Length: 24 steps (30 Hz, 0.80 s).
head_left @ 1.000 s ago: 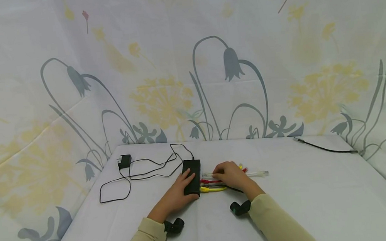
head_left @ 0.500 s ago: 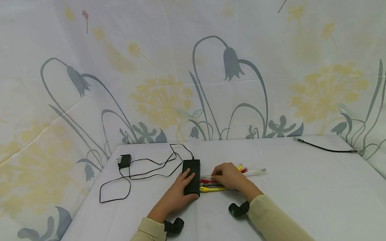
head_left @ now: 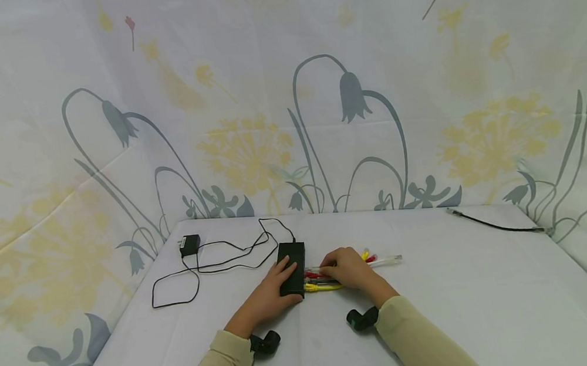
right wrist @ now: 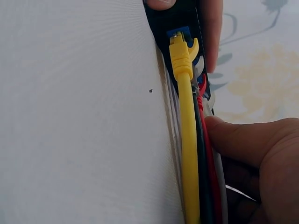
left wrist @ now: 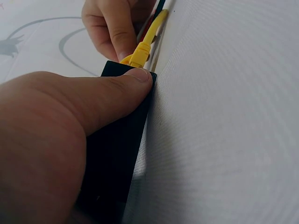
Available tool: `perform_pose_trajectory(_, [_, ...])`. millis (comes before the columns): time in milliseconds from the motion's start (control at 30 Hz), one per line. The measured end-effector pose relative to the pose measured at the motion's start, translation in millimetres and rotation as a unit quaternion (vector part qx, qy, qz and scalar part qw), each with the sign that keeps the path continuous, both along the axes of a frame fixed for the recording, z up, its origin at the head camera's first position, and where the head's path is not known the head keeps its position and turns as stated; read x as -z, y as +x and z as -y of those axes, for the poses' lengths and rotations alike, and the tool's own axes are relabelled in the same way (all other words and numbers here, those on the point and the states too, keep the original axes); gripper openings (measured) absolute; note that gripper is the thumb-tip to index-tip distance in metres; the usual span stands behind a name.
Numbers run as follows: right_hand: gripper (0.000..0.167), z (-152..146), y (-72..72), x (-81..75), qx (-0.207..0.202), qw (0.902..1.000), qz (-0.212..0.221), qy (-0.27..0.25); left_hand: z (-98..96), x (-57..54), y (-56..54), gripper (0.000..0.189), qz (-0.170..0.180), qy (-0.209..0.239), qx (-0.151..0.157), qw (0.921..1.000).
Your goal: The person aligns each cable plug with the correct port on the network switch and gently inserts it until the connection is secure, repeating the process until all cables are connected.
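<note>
A flat black network switch (head_left: 295,283) lies on the white table. My left hand (head_left: 267,297) holds it, with fingers over the top and the thumb (left wrist: 135,77) against its near corner. A yellow network cable (right wrist: 188,130) is plugged into its right side. Beside it run a dark cable (right wrist: 201,140) and a red cable (right wrist: 212,163) toward the same side. My right hand (head_left: 352,268) pinches a white network cable (head_left: 388,261) close to the switch's ports; in the right wrist view its white plug (right wrist: 212,101) shows just beyond the thumb, at the port side.
A black power adapter (head_left: 190,245) with a looping thin cord (head_left: 178,304) lies to the left, its cord running to the switch's far end. One short black cable (head_left: 494,225) lies at the back right. Yellow and red plugs (head_left: 366,254) lie behind my right hand. Floral cloth (head_left: 284,89) hangs behind.
My right hand has shifted slightly left toward the switch, and the white cable's free end has slid left with it. My left hand and the switch stay in place.
</note>
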State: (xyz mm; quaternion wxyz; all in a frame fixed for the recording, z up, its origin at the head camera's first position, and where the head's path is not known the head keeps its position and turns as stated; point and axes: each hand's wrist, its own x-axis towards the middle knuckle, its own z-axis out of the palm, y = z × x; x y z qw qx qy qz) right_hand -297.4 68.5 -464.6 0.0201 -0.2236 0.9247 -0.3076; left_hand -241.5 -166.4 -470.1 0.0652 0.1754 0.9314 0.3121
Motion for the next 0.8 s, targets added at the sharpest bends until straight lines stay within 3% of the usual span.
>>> perform_pose_trajectory(800, [0.012, 4.7, -2.9, -3.5, 0.005, 0.9998, 0.003, 0.020, -1.4, -0.4, -0.8, 0.075, -0.002, 0.006, 0.002, 1.0000])
